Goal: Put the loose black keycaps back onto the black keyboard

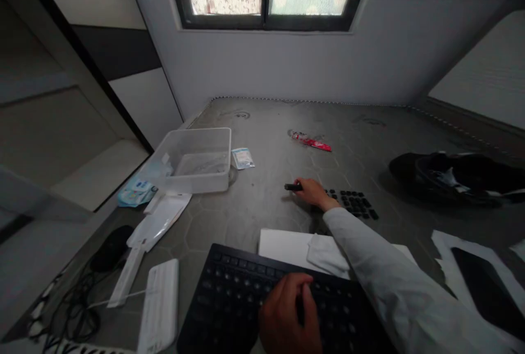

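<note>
My right hand [312, 192] reaches out over the desk, its fingers closed around a short black stick-like object [292, 187] whose end points left. Its exact kind does not show. Just right of that hand lies a group of loose black keycaps [353, 202], partly hidden by my wrist. Close to me, a black keyboard [241, 283] lies at a slant. My left hand [289, 313] is over the middle of the keyboard, fingers curled and thumb brought in. Whatever it may pinch is hidden. My right forearm covers part of the keyboard's right side.
Behind the keyboard are a white board [283, 242] and a folded white cloth [327, 254]. A clear plastic bin [197, 183], small packet [243, 158] and red wrapper [312, 143] lie farther off. A power strip [158, 305], cables, black bag [447, 179] and phone [488, 288] flank the sides.
</note>
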{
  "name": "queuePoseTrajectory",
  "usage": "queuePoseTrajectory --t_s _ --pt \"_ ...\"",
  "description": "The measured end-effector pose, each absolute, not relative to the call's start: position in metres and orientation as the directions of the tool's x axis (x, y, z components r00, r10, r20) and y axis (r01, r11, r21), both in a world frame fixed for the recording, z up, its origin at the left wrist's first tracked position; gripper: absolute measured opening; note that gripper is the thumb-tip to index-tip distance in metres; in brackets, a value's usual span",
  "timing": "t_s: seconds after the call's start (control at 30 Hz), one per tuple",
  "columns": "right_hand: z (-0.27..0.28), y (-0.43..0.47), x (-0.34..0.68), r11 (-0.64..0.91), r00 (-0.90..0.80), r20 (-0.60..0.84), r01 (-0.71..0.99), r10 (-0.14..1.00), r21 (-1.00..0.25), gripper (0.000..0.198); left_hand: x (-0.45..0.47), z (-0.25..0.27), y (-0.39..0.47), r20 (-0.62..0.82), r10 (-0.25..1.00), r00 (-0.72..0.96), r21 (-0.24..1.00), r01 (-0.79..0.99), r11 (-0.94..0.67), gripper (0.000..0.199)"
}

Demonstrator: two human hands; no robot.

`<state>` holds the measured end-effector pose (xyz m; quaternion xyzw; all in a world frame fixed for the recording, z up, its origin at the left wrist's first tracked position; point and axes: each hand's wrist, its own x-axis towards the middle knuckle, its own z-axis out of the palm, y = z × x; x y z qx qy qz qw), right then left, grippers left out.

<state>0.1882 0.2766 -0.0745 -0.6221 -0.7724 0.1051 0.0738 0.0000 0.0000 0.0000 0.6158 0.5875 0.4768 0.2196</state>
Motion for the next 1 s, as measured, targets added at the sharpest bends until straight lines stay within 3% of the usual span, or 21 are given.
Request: queuePoseTrajectory --t_s 0.67,1.0 --pt "-0.069 0.273 0.188 0.125 -0.12 0.037 0.972 0.992 -0.201 0.027 0.002 0.002 -0.002 0.301 0.942 -0.151 0.838 0.513 -0.186 0.025" --pt "-0.024 0.292 0.223 -0.022 0.036 0.053 0.969 0.998 -0.245 0.033 0.006 0.003 -0.005 0.25 0.947 -0.203 0.872 0.472 -0.129 0.024"
